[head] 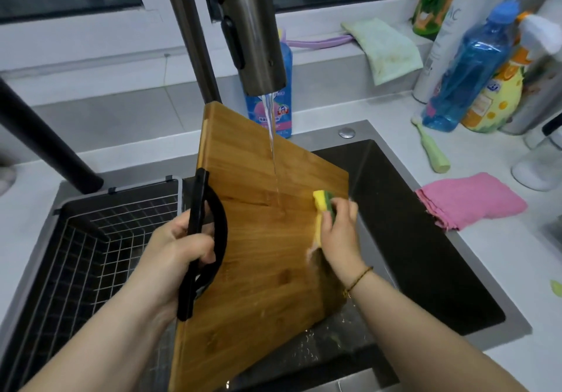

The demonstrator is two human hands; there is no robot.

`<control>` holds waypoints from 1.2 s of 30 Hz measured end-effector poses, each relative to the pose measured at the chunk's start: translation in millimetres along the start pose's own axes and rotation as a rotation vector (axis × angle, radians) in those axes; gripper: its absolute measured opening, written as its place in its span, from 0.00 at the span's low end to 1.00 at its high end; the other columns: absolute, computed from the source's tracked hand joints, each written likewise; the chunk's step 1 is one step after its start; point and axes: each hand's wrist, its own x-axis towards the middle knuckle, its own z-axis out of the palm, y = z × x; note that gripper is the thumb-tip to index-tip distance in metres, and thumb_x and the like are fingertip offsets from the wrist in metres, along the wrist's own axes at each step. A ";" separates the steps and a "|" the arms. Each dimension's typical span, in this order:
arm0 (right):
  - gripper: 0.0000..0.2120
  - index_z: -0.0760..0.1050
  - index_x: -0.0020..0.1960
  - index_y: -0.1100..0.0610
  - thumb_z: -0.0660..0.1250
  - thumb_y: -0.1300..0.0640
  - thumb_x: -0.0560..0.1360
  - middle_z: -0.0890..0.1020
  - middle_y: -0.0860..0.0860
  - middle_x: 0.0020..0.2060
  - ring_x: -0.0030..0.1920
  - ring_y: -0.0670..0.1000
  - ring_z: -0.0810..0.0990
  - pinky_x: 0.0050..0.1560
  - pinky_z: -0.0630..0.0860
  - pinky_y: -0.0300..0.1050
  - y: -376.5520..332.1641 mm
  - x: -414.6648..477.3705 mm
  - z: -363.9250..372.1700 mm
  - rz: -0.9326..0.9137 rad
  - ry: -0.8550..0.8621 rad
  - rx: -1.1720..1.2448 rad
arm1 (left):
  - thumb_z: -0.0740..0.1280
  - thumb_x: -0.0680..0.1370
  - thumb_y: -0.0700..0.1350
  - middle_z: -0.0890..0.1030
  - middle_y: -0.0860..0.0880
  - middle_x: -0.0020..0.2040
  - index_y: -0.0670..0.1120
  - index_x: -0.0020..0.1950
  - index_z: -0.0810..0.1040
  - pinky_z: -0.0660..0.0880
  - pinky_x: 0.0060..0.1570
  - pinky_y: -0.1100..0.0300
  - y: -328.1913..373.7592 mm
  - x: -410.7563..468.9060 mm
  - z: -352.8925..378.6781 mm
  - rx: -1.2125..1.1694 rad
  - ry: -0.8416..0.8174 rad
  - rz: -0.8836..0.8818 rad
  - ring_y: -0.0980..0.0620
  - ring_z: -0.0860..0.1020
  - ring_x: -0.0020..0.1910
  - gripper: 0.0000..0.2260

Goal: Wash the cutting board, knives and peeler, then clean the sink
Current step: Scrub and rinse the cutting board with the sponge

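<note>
From the head view, my left hand (179, 248) grips the black handle (213, 239) of the cutting board (258, 239), tilted over the sink (425, 239) under running water (271, 136). My right hand (339, 230) pinches a yellow-green sponge (322, 209) against the board's right edge.

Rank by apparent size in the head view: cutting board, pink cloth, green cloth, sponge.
1. cutting board, by far the largest.
2-3. pink cloth and green cloth: they look alike, and the green one lies farther off, so they are unranked.
4. sponge, partly covered by the right hand.
</note>
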 end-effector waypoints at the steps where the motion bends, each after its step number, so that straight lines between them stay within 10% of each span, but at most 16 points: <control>1: 0.14 0.66 0.63 0.61 0.54 0.59 0.79 0.65 0.55 0.62 0.53 0.52 0.72 0.47 0.64 0.37 3.6 14.3 -2.8 0.049 0.029 0.030 | 0.58 0.54 0.32 0.70 0.41 0.46 0.48 0.35 0.79 0.65 0.34 0.60 2.2 -1.0 0.3 0.007 -0.024 0.005 0.44 0.67 0.38 0.18; 5: 0.13 0.66 0.63 0.61 0.53 0.60 0.80 0.65 0.57 0.63 0.56 0.56 0.73 0.53 0.70 0.45 10.9 47.7 -9.6 0.381 0.126 0.126 | 0.62 0.49 0.33 0.69 0.40 0.50 0.53 0.31 0.82 0.64 0.37 0.61 5.2 -4.6 -4.2 0.007 -0.046 0.015 0.42 0.67 0.45 0.20; 11: 0.13 0.69 0.62 0.61 0.58 0.59 0.78 0.66 0.54 0.62 0.58 0.49 0.70 0.54 0.64 0.35 -5.8 35.6 7.2 -0.084 0.120 0.110 | 0.64 0.44 0.38 0.74 0.38 0.42 0.48 0.37 0.84 0.70 0.33 0.61 3.0 1.8 -18.9 -0.038 -0.056 0.015 0.43 0.71 0.37 0.24; 16: 0.15 0.66 0.65 0.59 0.55 0.58 0.80 0.65 0.56 0.64 0.53 0.54 0.74 0.49 0.69 0.42 10.5 59.5 -5.0 0.306 0.044 0.109 | 0.65 0.44 0.38 0.70 0.40 0.38 0.38 0.41 0.78 0.66 0.33 0.62 -3.7 0.5 -26.3 -0.026 -0.027 -0.011 0.45 0.66 0.32 0.26; 20: 0.10 0.68 0.59 0.58 0.58 0.59 0.78 0.65 0.50 0.59 0.48 0.46 0.70 0.43 0.68 0.34 -4.2 26.2 10.1 0.050 -0.098 0.024 | 0.65 0.44 0.37 0.68 0.39 0.51 0.38 0.44 0.77 0.62 0.38 0.56 -12.6 6.2 -29.6 -0.063 0.021 -0.037 0.40 0.64 0.46 0.28; 23: 0.06 0.65 0.54 0.55 0.58 0.57 0.78 0.63 0.47 0.55 0.47 0.45 0.69 0.42 0.66 0.34 4.4 -3.1 13.8 -0.069 -0.273 -0.076 | 0.65 0.45 0.38 0.66 0.41 0.48 0.43 0.38 0.77 0.61 0.37 0.58 -10.5 8.9 -29.4 -0.099 0.050 -0.023 0.44 0.65 0.38 0.22; 28: 0.13 0.63 0.62 0.59 0.56 0.57 0.79 0.66 0.55 0.62 0.57 0.55 0.73 0.56 0.71 0.48 23.9 -6.5 2.5 0.251 -0.429 -0.267 | 0.66 0.45 0.39 0.70 0.40 0.47 0.47 0.43 0.82 0.64 0.36 0.59 -10.7 9.8 -29.1 -0.081 0.027 -0.019 0.45 0.66 0.35 0.27; 33: 0.06 0.60 0.49 0.55 0.58 0.59 0.78 0.64 0.51 0.52 0.48 0.49 0.70 0.49 0.69 0.41 16.6 -37.9 4.7 0.109 -0.536 -0.191 | 0.64 0.44 0.37 0.68 0.42 0.42 0.46 0.36 0.79 0.64 0.34 0.60 -6.2 12.5 -21.1 -0.058 0.062 -0.027 0.47 0.66 0.33 0.21; 36: 0.10 0.63 0.59 0.58 0.56 0.62 0.78 0.68 0.56 0.61 0.57 0.53 0.71 0.57 0.68 0.42 26.2 -26.0 2.6 0.292 -0.515 -0.200 | 0.60 0.51 0.33 0.68 0.43 0.40 0.48 0.30 0.79 0.62 0.37 0.60 -4.2 9.0 -16.4 -0.044 0.057 -0.032 0.47 0.67 0.33 0.16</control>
